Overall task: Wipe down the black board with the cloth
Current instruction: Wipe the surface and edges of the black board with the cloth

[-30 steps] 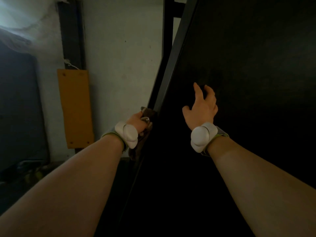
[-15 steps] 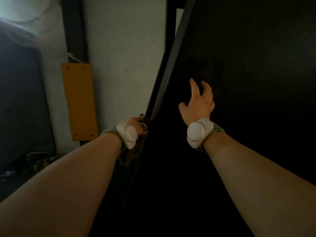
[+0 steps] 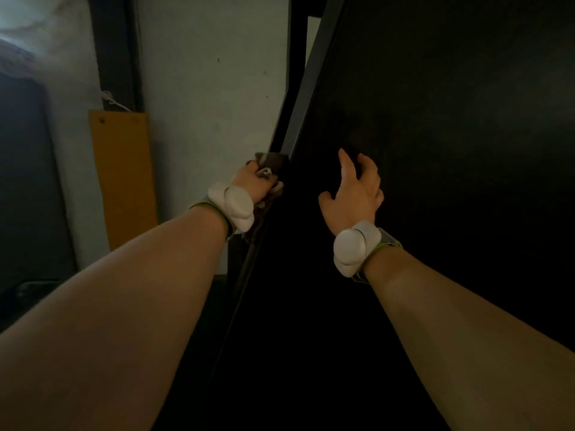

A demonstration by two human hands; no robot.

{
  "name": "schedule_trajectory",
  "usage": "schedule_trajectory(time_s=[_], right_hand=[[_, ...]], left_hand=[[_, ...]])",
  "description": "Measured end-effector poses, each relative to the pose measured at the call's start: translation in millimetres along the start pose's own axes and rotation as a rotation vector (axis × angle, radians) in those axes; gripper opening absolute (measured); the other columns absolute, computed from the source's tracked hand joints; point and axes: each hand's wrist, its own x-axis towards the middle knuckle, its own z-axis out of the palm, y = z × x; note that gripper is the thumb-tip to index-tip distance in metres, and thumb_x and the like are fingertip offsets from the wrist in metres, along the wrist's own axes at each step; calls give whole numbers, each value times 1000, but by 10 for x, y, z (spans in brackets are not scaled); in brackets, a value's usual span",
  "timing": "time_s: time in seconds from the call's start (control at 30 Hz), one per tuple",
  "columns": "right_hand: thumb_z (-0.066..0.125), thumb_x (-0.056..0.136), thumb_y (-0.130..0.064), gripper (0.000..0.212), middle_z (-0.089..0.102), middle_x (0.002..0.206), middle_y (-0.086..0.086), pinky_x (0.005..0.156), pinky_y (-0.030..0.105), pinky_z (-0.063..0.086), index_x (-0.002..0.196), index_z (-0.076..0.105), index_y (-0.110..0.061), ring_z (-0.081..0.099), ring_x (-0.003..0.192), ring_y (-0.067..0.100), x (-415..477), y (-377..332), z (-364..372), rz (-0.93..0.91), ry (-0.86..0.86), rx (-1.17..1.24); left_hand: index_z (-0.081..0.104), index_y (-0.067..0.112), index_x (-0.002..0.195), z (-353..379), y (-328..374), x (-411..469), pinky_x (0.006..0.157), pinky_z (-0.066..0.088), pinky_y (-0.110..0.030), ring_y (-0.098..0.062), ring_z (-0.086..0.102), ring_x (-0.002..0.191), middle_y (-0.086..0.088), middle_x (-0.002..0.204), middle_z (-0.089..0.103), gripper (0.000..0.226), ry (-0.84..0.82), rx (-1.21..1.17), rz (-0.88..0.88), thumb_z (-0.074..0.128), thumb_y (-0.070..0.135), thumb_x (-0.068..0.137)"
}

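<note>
A large black board (image 3: 451,119) leans upright and fills the right half of the view. My left hand (image 3: 252,181) grips a dark brown cloth (image 3: 273,161) against the board's left edge, and part of the cloth hangs below the wrist. My right hand (image 3: 356,188) is raised in front of the board's face with its fingers spread and slightly bent, holding nothing. Whether its fingertips touch the board is unclear. Both wrists carry white bands.
A pale wall (image 3: 211,104) stands left of the board. An orange panel (image 3: 124,175) leans against it beside a dark post (image 3: 115,51). Dim clutter lies on the floor at lower left (image 3: 28,290).
My left hand with the cloth has slid a little up the board's left edge. My right hand has bent its fingers slightly and stays in front of the board.
</note>
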Motion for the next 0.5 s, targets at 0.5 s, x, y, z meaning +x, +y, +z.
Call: schedule_trajectory(time_s=[0.5], right_hand=[[59,86,-16,72,16,153,12,113,45,15,148,25,-25,17,140,30,-181,24,54,21,-17,-24]], left_hand=[[45,-6,129,134,-659,-270,45,37,-7,-6,41,60,3,72,43,32,-50,33,-92,36,3,100]])
